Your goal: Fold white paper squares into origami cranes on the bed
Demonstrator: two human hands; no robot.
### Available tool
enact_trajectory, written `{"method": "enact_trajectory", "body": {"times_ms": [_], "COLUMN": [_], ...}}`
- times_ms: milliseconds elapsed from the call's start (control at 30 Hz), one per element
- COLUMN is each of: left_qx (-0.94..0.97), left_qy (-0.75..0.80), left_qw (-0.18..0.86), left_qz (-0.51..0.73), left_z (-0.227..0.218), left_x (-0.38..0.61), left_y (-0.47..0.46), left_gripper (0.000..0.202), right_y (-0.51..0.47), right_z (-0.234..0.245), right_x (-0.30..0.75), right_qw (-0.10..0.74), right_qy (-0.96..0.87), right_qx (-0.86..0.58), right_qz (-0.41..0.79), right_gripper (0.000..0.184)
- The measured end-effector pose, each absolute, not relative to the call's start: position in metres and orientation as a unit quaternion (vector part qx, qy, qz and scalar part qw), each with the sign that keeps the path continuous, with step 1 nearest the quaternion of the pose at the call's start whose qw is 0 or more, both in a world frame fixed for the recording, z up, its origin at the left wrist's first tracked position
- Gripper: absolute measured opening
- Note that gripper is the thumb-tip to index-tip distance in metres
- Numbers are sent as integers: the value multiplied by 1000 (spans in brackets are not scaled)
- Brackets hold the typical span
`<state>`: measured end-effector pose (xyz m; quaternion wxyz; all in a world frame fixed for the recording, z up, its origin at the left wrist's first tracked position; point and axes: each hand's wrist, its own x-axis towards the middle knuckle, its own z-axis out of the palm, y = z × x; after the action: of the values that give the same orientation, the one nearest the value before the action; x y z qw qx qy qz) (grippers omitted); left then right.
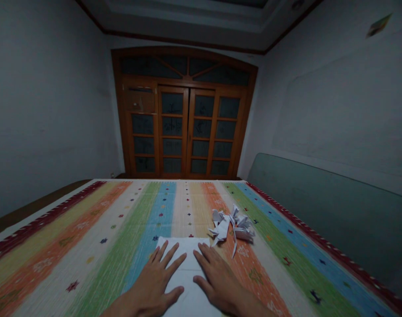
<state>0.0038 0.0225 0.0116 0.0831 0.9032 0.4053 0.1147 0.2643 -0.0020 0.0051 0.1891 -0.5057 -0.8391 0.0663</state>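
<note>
Here the left hand (154,281) and right hand (218,278) lie flat on a white rectangular paper sheet (188,247), fingers (169,254) spread open, seemingly to hold it smooth.

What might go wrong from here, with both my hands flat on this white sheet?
The folded paper figures lie just beyond your right hand; a sweep might crush them. The striped mat under the white sheet looks woven and uneven, so creases may wander. The room is dim, so edges may be hard to line up.
</note>
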Motion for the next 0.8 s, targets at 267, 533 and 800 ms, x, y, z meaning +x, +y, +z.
{"method": "enact_trajectory", "body": {"times_ms": [267, 533, 800], "left_qx": [880, 872, 874], "left_qy": [459, 474, 458], "left_qw": [83, 89, 45], "left_qz": [90, 82, 159], "left_z": [20, 25, 12], "left_x": [-2, 0, -4], "left_y": [30, 26, 28], "left_gripper": [68, 67, 58], "right_y": [27, 44, 42], "right_z": [11, 5, 15], "right_x": [291, 317, 317], "right_qw": [325, 364, 424], "right_qy": [-749, -711, -700], "right_qx": [-562, -586, -554], "right_qz": [-134, -137, -156], "right_gripper": [39, 25, 20]}}
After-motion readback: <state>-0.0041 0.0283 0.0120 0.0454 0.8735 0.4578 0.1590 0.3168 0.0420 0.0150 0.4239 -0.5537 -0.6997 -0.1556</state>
